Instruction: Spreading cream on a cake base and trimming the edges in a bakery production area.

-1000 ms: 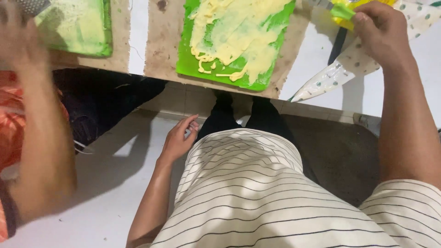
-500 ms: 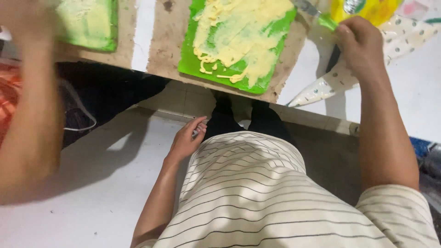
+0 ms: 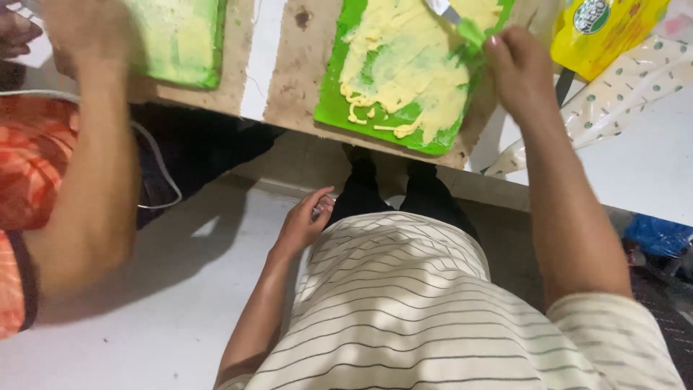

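A bright green rectangular slab [image 3: 339,101] lies on a brown board [image 3: 303,72] at the table edge, smeared with pale yellow paste [image 3: 404,65]. My right hand [image 3: 520,68] grips a knife with a green handle; its metal blade [image 3: 444,11] rests on the paste at the slab's far right. My left hand [image 3: 307,220] hangs below the table beside my striped shirt, fingers loosely curled, holding nothing.
Another person's arm [image 3: 94,144] in an orange sleeve reaches from the left over a second green slab [image 3: 180,36] coated in yellow. A yellow packet [image 3: 606,29] and a dotted white wrapper [image 3: 628,79] lie to the right on the white table [image 3: 650,166].
My right hand has carried the knife from beside the yellow packet leftward onto the paste-covered slab. The view has shifted right. My left hand stays down by my side.
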